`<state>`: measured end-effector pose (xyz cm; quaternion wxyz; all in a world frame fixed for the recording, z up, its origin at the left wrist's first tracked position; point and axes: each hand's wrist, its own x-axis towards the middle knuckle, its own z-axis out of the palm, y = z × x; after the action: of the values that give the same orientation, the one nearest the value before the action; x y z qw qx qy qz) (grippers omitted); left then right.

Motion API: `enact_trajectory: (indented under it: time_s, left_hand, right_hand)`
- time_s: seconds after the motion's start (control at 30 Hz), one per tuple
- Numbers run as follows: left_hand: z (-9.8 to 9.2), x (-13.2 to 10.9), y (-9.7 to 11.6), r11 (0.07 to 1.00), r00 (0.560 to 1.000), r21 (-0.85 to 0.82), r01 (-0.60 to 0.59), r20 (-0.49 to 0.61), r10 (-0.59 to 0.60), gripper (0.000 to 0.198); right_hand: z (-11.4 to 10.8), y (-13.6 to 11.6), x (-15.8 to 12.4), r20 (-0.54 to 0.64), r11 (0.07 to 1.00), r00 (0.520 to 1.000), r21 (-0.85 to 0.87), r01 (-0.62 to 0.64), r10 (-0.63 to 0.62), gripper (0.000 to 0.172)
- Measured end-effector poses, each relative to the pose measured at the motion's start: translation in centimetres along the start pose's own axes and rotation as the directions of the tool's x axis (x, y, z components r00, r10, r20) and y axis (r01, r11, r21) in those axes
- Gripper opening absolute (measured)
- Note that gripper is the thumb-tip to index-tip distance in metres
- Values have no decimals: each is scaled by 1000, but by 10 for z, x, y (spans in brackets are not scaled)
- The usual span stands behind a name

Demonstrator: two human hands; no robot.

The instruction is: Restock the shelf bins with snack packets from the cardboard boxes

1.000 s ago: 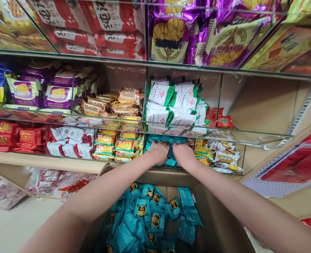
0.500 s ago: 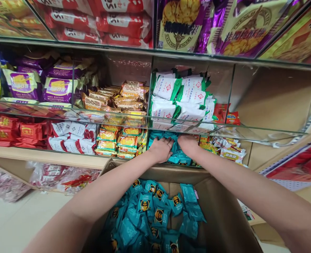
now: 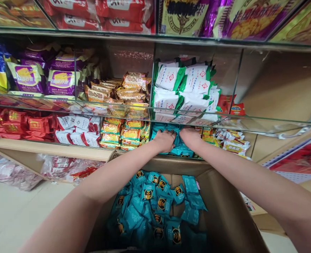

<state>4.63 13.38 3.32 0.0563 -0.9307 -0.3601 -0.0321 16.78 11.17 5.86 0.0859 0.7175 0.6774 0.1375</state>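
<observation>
Left hand (image 3: 166,141) palm-down on shelf packets (image 3: 182,151), right hand (image 3: 189,138) at its 3 o'clock, against them; fingertips unclear, can't tell if either grips. Loose packets (image 3: 149,192), axes mixed, in box (image 3: 224,200) at 6 o'clock, left hand nearer.

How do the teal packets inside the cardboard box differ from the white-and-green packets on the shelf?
Arrangement: the teal packets lie loose and jumbled in the cardboard box, while the white-and-green packets are stacked in layers.
Colour: the teal packets are mostly blue-green; the white-and-green packets are white with green ends.
Emblem: several teal packets show a round orange-and-black one; several white-and-green packets show a red diamond.
Shared: both are printed wrappers.
</observation>
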Motion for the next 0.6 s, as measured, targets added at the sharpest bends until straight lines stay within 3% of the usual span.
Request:
enact_trajectory:
  time_s: [0.13,0.2,0.23,0.33,0.43,0.5,0.53,0.6]
  left_hand:
    - [-19,-30,-4,993,988,-22,-113,-110,110,52]
    - [-23,-56,-4,978,968,-38,-205,-154,197,44]
    - [-23,-68,-3,968,961,-53,-244,-150,234,40]
    - [-14,-97,5,912,911,-90,-401,-144,387,36]
    - [-4,-109,8,879,878,-127,-460,-210,429,28]
    - [-1,-111,4,868,879,-192,-459,-239,412,24]
    - [-2,-112,0,864,885,-233,-447,-253,390,24]
    - [-4,-112,-8,858,900,-309,-410,-286,328,26]
  right_hand:
    - [-11,6,-47,-76,989,987,15,144,-142,26]
    - [-9,5,-76,-68,921,922,66,384,-380,18]
    - [-7,4,-89,-72,893,896,74,444,-439,16]
    - [-5,-8,-117,-127,914,908,14,405,-400,16]
    - [-5,-25,-131,-168,885,879,63,462,-447,20]
    - [4,-36,-134,-92,830,844,152,536,-528,23]
    - [12,-40,-133,10,821,839,212,530,-544,23]
    - [34,-47,-128,302,827,775,302,475,-555,19]
